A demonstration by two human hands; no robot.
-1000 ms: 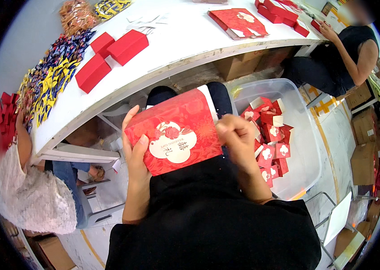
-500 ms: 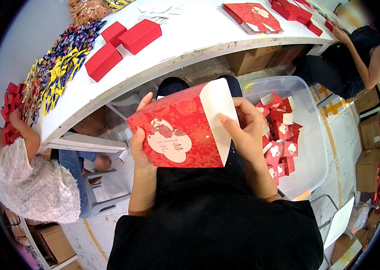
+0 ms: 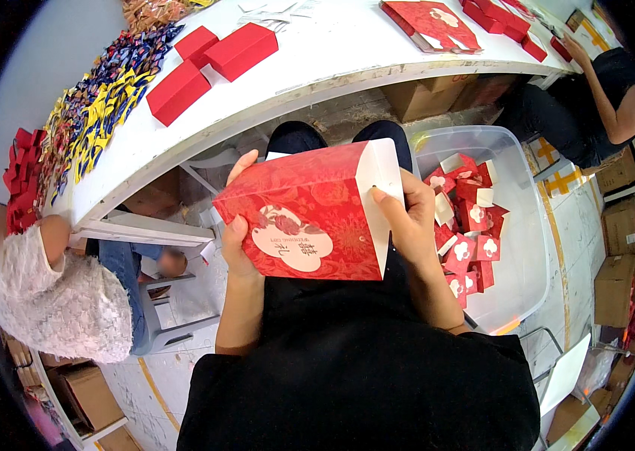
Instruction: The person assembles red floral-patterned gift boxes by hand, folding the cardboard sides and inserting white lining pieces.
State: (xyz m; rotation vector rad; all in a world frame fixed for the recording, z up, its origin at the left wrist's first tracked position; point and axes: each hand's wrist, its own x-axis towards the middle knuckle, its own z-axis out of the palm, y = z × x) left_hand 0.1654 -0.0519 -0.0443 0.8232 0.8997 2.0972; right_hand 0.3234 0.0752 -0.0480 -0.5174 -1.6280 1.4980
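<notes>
Above my lap I hold a red floral gift box (image 3: 310, 210) with a pale cloud-shaped label. My left hand (image 3: 241, 240) grips its left end, the thumb on the front face and fingers behind. At the right end my right hand (image 3: 410, 225) holds the white end flap (image 3: 382, 180), thumb on its near side and fingers beyond it. That flap lies nearly across the box's end. The box's inside is hidden from view.
To my right stands a clear plastic tub (image 3: 517, 263) with several small red boxes (image 3: 475, 218) inside. On the white table (image 3: 317, 52) are plain red boxes (image 3: 241, 51), flat red cartons (image 3: 434, 26) and wrapped pieces (image 3: 107, 128). Co-workers sit left and right.
The white end flap has folded in closer to the box's end, pushed by my right hand. The box has tipped slightly; my left hand keeps its grip.
</notes>
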